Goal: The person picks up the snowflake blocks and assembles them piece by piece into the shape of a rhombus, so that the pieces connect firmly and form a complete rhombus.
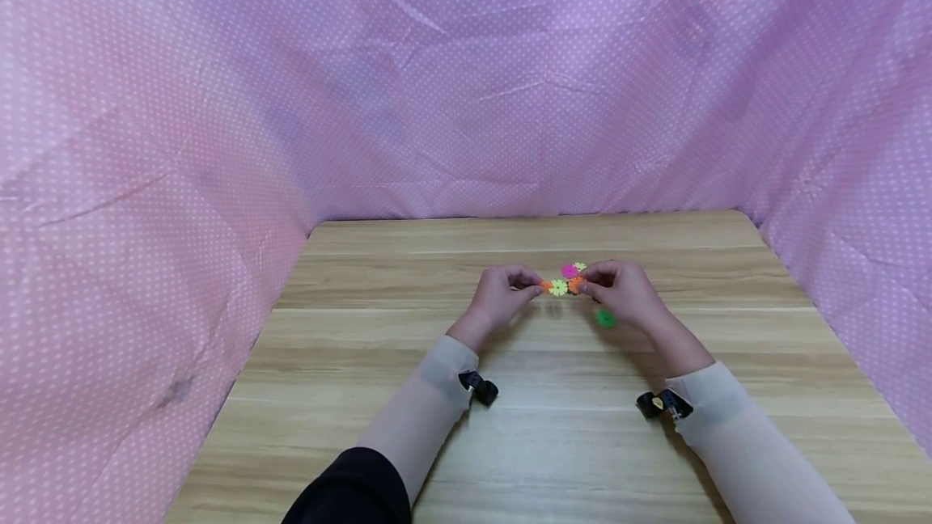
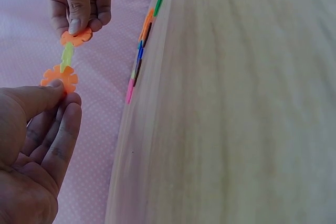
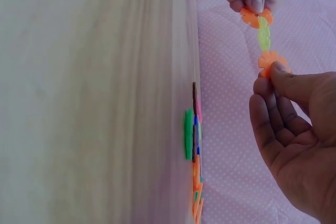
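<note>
My left hand [image 1: 501,296] pinches an orange snowflake-shaped interlocking disc [image 2: 68,77] between thumb and fingers. With thumb and fingertips, my right hand [image 1: 624,294] grips a second orange snowflake disc [image 3: 270,60]. Between the two, a yellow-green snowflake disc [image 1: 558,288] is joined edge-on to both, so the three make a short chain. In both wrist views this chain hangs above the tabletop's level. Beneath and beside my right hand, a green disc [image 1: 605,319] lies on the table. Behind the chain are a pink disc [image 1: 569,271] and a small yellow disc [image 1: 580,266].
Several more discs, orange, blue and dark brown, lie flat along the wooden table [image 1: 451,395], seen edge-on in the wrist views; my right hand hides most of them from the head view. Pink dotted cloth [image 1: 466,103] hangs behind the table and at its sides.
</note>
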Tool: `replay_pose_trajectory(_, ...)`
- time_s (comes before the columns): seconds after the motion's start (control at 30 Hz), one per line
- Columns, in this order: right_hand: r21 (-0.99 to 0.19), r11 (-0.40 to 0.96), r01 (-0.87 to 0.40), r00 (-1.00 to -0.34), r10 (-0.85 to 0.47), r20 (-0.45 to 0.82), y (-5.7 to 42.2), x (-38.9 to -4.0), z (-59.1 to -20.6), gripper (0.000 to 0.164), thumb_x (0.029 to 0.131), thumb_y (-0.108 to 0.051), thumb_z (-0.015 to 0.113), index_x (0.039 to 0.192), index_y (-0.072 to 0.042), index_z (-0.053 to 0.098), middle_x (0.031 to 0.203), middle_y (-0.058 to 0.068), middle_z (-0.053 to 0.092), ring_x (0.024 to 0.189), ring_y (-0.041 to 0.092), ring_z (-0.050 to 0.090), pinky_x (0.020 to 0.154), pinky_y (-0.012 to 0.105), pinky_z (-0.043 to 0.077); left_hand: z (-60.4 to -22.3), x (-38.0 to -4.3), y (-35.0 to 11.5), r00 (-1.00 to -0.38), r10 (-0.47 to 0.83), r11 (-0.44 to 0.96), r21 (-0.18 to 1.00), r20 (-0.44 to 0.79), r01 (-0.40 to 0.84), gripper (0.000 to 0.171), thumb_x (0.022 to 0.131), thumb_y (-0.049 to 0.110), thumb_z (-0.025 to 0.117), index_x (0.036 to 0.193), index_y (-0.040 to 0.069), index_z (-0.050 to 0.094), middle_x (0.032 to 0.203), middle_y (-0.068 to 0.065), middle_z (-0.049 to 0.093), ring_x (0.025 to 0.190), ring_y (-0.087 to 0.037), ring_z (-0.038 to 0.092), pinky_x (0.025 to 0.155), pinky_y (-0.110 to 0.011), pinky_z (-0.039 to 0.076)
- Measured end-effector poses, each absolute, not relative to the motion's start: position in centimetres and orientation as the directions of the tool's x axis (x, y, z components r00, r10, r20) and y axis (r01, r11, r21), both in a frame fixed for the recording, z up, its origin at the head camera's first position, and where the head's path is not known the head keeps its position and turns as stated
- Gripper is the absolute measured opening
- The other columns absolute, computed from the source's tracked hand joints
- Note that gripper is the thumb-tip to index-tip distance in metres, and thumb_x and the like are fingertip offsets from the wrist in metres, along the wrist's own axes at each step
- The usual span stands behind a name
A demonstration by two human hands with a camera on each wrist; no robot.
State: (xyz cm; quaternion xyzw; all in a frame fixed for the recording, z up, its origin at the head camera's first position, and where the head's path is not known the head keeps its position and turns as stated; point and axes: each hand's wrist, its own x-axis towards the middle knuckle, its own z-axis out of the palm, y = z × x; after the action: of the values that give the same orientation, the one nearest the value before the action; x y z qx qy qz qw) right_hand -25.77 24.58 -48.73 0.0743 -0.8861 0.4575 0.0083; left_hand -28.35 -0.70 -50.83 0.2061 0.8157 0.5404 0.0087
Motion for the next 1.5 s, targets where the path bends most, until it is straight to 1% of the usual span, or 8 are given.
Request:
replay_pose_trajectory(0.3,-0.799,0.579,-0.162,-0.985,-0.14,0.099,24.5,-25.7,-48.7,0.011,0.096,-0.012,0.078,0.106,-0.008,0.08,0.098,0.008,0.071,0.086,0.023,0.061,0.065,0.028,0.054,-50.9,-28.6,-0.7,-0.915,0.345,0.326,0.887,0.209,0.325,0.006,0.094,0.013,0.081,0.093,0.019,0.08,0.089,0.011,0.075,0.082,-0.008,0.07,0.07,-0.026,0.059)
replay_pose_trajectory(0.53,-0.782,0.589,-0.203,-0.979,-0.135,0.152,24.1,-25.8,-48.8,0.009,0.093,-0.008,0.081,0.102,-0.006,0.081,0.096,0.008,0.073,0.086,0.022,0.061,0.067,0.025,0.052,-50.9,-28.5,-0.6,-0.912,0.354,0.336,0.882,0.205,0.329,0.006,0.094,0.011,0.081,0.094,0.017,0.081,0.089,0.01,0.075,0.081,-0.008,0.069,0.069,-0.025,0.058)
replay_pose_trajectory(0.73,-0.771,0.597,-0.222,-0.975,-0.121,0.187,23.9,-25.7,-49.0,0.008,0.092,-0.008,0.083,0.099,-0.007,0.082,0.093,0.007,0.072,0.085,0.021,0.061,0.066,0.025,0.052,-50.9,-28.4,-0.5,-0.909,0.359,0.318,0.888,0.211,0.331,0.005,0.092,0.011,0.083,0.093,0.016,0.081,0.088,0.01,0.076,0.08,-0.008,0.07,0.067,-0.026,0.059)
replay_pose_trajectory(1.0,-0.75,0.607,-0.264,-0.962,-0.105,0.253,23.4,-25.5,-49.0,0.009,0.089,0.0,0.082,0.097,-0.005,0.082,0.091,0.008,0.074,0.084,0.022,0.064,0.066,0.024,0.054,-50.9,-28.2,-0.3,-0.899,0.373,0.299,0.887,0.23,0.351,0.006,0.091,0.009,0.084,0.095,0.012,0.082,0.087,0.009,0.076,0.079,-0.008,0.07,0.068,-0.026,0.06)
replay_pose_trajectory(1.23,-0.759,0.606,-0.239,-0.968,-0.085,0.236,23.1,-25.2,-48.8,0.007,0.09,-0.001,0.082,0.096,-0.006,0.082,0.094,0.01,0.075,0.085,0.023,0.066,0.066,0.026,0.055,-51.0,-28.1,-0.2,-0.903,0.368,0.288,0.897,0.22,0.336,0.007,0.091,0.009,0.084,0.094,0.014,0.082,0.087,0.01,0.076,0.078,-0.009,0.07,0.068,-0.026,0.06)
replay_pose_trajectory(1.33,-0.766,0.597,-0.238,-0.97,-0.1,0.223,23.2,-25.2,-48.8,0.007,0.091,-0.002,0.082,0.097,-0.006,0.081,0.095,0.01,0.075,0.085,0.023,0.066,0.067,0.026,0.055,-51.0,-28.1,-0.1,-0.903,0.368,0.29,0.895,0.223,0.339,0.006,0.091,0.008,0.084,0.095,0.013,0.082,0.087,0.009,0.076,0.079,-0.009,0.07,0.068,-0.026,0.06)
replay_pose_trajectory(1.5,-0.78,0.58,-0.236,-0.972,-0.151,0.182,23.7,-25.2,-48.8,0.007,0.094,-0.007,0.08,0.101,-0.006,0.08,0.096,0.009,0.074,0.085,0.022,0.064,0.067,0.025,0.054,-51.0,-28.0,-0.3,-0.902,0.368,0.295,0.891,0.228,0.345,0.006,0.091,0.009,0.083,0.097,0.009,0.081,0.088,0.008,0.076,0.079,-0.009,0.07,0.068,-0.027,0.061)
